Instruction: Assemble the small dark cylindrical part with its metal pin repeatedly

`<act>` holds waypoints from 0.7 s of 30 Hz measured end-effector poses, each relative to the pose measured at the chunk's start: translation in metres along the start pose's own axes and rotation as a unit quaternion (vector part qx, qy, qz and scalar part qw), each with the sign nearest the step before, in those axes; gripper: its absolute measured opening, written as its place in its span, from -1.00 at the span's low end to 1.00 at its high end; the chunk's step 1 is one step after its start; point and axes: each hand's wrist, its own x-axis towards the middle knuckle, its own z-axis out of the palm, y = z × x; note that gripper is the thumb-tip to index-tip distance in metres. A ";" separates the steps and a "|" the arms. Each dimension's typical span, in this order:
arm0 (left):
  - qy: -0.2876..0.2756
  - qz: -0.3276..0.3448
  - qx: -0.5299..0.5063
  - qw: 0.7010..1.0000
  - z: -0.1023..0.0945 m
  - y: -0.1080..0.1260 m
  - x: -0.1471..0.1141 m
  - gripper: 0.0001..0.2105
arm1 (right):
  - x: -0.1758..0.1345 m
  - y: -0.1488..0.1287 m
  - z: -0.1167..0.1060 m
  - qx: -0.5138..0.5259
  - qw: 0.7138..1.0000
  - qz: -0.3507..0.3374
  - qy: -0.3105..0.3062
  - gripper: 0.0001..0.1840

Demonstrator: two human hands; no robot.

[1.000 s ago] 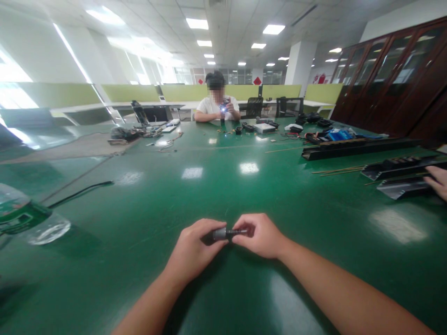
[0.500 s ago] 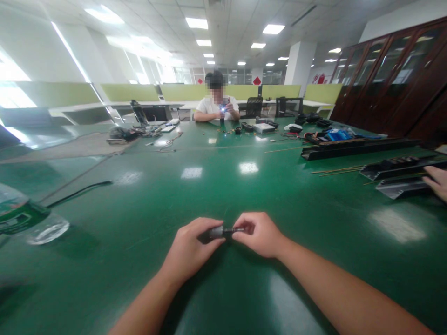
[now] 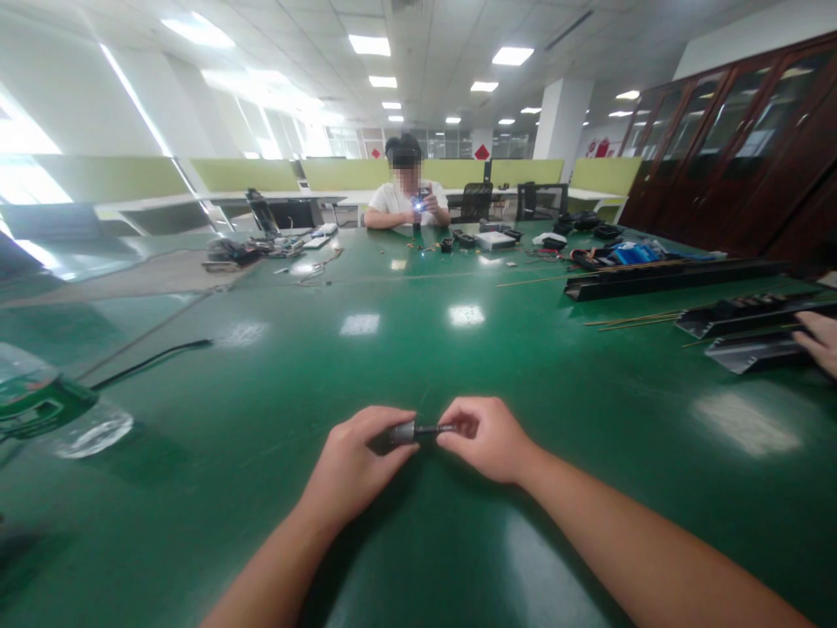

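Note:
My left hand grips a small grey metal cylinder between thumb and fingers, low over the green table. A thin dark rod sticks out of the cylinder's right end, lying level. Its far tip is pinched between the thumb and fingertips of my right hand. The fingers of both hands cover parts of the cylinder and the rod, so whether the two are one piece I cannot tell.
A water bottle lies at the left by a black cable. Black metal channels and thin rods are on the right, where another person's hand reaches in. Across the green table sits a person holding a lit device.
My hands have drawn very slightly apart, and a little more of the rod shows between them. Both grips stay the same.

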 end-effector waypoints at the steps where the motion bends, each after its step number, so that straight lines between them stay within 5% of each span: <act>1: 0.001 0.000 0.000 1.000 0.000 0.000 0.000 -0.77 | 0.000 0.000 0.000 -0.001 1.000 0.001 0.002 -0.91; 17: 0.004 -0.017 0.039 0.999 -0.010 -0.008 0.001 -0.79 | 0.000 -0.001 0.001 -0.011 1.000 0.006 0.020 -0.90; 21: 0.048 -0.053 0.055 0.996 -0.015 -0.011 0.003 -0.76 | 0.001 0.002 0.001 -0.012 0.999 0.012 0.039 -0.89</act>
